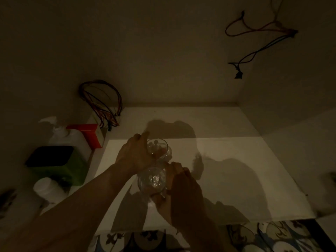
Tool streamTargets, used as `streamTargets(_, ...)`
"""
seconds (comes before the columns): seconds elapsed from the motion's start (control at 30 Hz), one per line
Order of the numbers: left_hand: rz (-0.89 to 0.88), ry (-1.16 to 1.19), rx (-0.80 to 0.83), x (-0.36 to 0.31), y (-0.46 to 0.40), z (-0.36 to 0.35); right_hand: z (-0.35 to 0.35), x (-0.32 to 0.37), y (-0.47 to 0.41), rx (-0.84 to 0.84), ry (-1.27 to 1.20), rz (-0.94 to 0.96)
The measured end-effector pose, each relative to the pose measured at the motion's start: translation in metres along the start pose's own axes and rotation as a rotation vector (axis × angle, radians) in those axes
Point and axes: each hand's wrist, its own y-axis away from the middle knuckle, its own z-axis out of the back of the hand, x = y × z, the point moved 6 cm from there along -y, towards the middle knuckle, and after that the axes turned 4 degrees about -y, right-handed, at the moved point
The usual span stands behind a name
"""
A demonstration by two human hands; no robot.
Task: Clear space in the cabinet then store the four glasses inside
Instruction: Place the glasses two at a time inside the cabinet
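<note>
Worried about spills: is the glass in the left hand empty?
Looks empty: the far glass in the left hand shows no liquid, though dim light limits certainty.

Inside the cabinet, two glasses sit at the middle of the shelf [227, 160], the far glass [160, 149] directly behind the near glass [151, 180]. Along the left wall stand a pump bottle [61, 135], a box [91, 133] and a lidded container [58, 164], with a wire bundle [101, 102] behind them.
</note>
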Motion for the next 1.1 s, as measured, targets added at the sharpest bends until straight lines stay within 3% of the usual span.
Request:
streamTargets(0.2, 0.019, -0.313, 0.101, -0.002, 0.057, 0.012, 0.028, -0.012, 0.018, 0.074, 0.215, -0.039)
streamTargets(0.53, 0.081, -0.367, 0.454, -0.073, 0.202, 0.103, 0.132, 0.033, 0.112, 0.376, 0.269, -0.138)
streamTargets(0.77, 0.032, -0.246, 0.591, -0.168, 0.288, 0.292, 0.331, 0.155, 0.205, 0.432, 0.261, -0.135)
streamTargets(0.97, -0.019, -0.173, 0.635, -0.260, 0.327, 0.502, 0.535, 0.257, 0.264, 0.495, 0.208, -0.124)
streamTargets(1.1, -0.055, -0.145, 0.567, -0.319, 0.327, 0.631, 0.665, 0.307, 0.275, 0.429, 0.189, -0.131)
